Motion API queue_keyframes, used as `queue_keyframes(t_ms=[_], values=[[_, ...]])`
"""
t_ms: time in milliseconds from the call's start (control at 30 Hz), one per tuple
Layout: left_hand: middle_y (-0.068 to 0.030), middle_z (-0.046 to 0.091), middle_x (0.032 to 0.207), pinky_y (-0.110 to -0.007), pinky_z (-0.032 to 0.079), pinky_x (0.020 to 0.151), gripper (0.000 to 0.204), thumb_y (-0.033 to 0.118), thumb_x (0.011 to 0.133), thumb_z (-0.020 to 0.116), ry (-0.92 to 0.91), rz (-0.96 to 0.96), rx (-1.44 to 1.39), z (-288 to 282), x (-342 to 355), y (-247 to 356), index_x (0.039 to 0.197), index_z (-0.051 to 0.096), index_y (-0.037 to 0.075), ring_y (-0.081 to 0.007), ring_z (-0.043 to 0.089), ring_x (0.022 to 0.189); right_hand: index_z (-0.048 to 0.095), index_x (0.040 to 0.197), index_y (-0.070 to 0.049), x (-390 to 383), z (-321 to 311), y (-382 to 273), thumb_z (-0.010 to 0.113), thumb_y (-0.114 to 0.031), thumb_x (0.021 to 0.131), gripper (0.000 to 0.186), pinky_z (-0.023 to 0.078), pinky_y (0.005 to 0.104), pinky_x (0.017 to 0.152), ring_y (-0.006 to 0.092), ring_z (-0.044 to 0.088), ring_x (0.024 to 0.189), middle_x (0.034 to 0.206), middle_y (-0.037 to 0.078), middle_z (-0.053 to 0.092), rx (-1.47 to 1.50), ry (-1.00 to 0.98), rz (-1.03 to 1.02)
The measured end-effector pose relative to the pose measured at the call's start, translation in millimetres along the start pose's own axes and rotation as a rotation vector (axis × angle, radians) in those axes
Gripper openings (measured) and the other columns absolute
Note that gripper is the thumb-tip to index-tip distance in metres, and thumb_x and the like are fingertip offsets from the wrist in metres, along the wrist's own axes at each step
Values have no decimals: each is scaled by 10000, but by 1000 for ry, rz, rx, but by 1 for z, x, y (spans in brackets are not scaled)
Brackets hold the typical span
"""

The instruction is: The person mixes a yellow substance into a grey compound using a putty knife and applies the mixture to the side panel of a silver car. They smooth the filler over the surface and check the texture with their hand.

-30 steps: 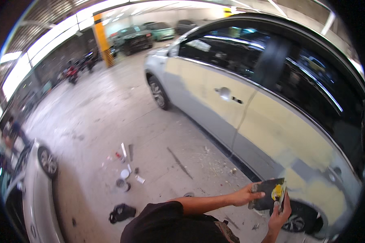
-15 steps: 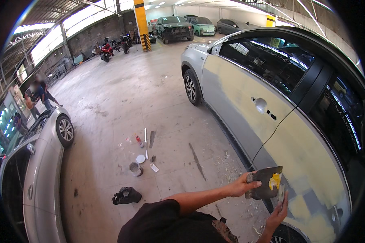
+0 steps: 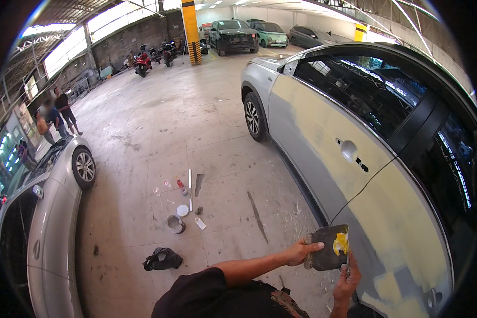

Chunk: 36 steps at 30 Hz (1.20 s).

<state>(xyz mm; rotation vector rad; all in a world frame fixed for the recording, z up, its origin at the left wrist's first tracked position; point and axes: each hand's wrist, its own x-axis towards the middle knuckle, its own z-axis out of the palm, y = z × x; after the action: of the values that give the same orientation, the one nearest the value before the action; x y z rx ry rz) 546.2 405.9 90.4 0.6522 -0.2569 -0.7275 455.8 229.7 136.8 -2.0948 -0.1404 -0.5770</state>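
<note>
The left hand [image 3: 298, 253] grips a dark board [image 3: 327, 249] with yellow filler [image 3: 341, 243] on it, held just beside the car door [image 3: 387, 212]. The right hand [image 3: 347, 276] seems closed on a thin spreader [image 3: 348, 259], touching the board's edge. A can [image 3: 175, 223] stands on the floor [image 3: 159, 138].

The silver car's filler-coated door [image 3: 355, 175] is walling off the right side, just beside the right hand [image 3: 347, 278] and the dark mixing board [image 3: 328, 249]. Bare concrete floor [image 3: 217, 132] is lying open to the left, with a tin [image 3: 175, 223], tools [image 3: 190, 188] and black rag [image 3: 162, 258] sitting well apart.
</note>
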Motion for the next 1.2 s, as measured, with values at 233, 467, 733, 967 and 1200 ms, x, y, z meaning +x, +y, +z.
queue_keyframes(t_ms=[233, 467, 733, 967, 1200], values=[[-92, 587, 1107, -332, 502, 834, 349, 131, 884, 572, 67, 1, -18, -27, 6, 48, 1198, 479, 9, -187, 598, 969, 511, 1225, 22, 27, 26, 34, 432, -9, 877, 359, 376, 344, 959, 263, 521, 1123, 1210, 162, 558, -27, -68, 196], [-116, 602, 1092, -371, 508, 848, 382, 111, 864, 588, 251, 52, -91, -99, 10, 68, 1210, 473, 1, -223, 616, 953, 520, 1222, 25, 86, 70, 27, 434, -11, 881, 353, 374, 327, 960, 240, 529, 1118, 1189, 163, 571, 127, -10, 113], [-95, 621, 1030, -357, 539, 764, 323, 257, 905, 526, 538, 583, 95, -173, 9, 277, 1126, 531, 21, -204, 628, 887, 547, 1195, 22, 103, 132, 51, 472, -17, 856, 349, 402, 319, 937, 247, 551, 1095, 1162, 166, 591, 132, -120, 415], [-150, 598, 1043, -403, 528, 824, 323, 167, 859, 536, 535, 1016, 351, -147, 62, 595, 1111, 485, -28, -284, 623, 918, 539, 1188, 51, 120, 159, 79, 464, -26, 865, 341, 395, 319, 942, 242, 545, 1102, 1166, 177, 586, 251, -178, 399], [-178, 567, 1125, -440, 512, 865, 369, 193, 875, 530, 474, 1012, 343, -123, 113, 552, 1168, 458, -18, -309, 605, 976, 551, 1192, 19, 140, 157, 111, 468, -7, 849, 354, 447, 296, 797, 204, 591, 901, 1077, 167, 619, 200, -123, 350]])
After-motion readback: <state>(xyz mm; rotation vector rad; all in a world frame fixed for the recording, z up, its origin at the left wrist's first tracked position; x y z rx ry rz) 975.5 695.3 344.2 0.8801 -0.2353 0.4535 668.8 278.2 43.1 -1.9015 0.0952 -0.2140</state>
